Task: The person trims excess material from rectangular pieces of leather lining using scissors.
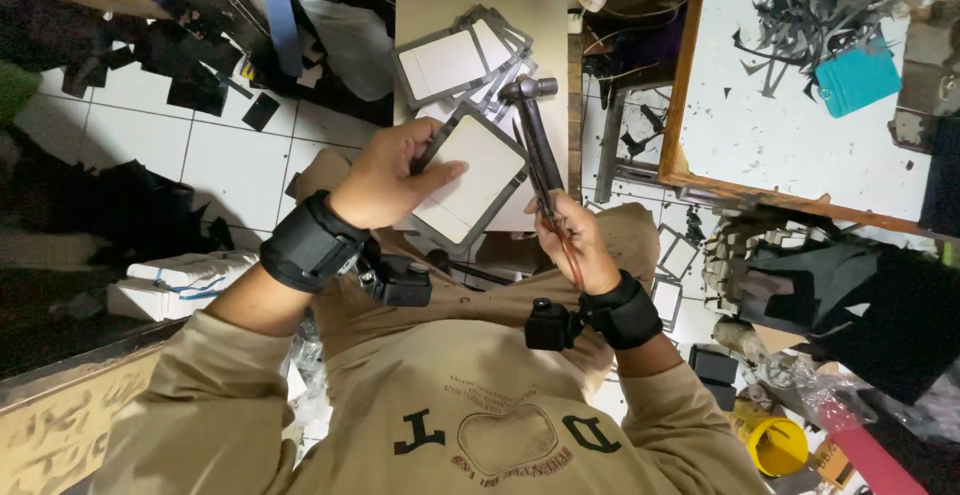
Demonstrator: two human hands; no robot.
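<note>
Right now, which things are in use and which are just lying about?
In use: left hand holding a grey-framed white panel; right hand holding a hammer; stack of similar panels.

Lying about: teal pouch, yellow tub, black offcuts.

Cool, fairly bright light falls from above onto the middle of the view, while the left edge and lower right corner sink into deep shadow. The white table [800, 125] top right glares slightly. Focus is sharp centrally; wide-angle bending curves the edges.
</note>
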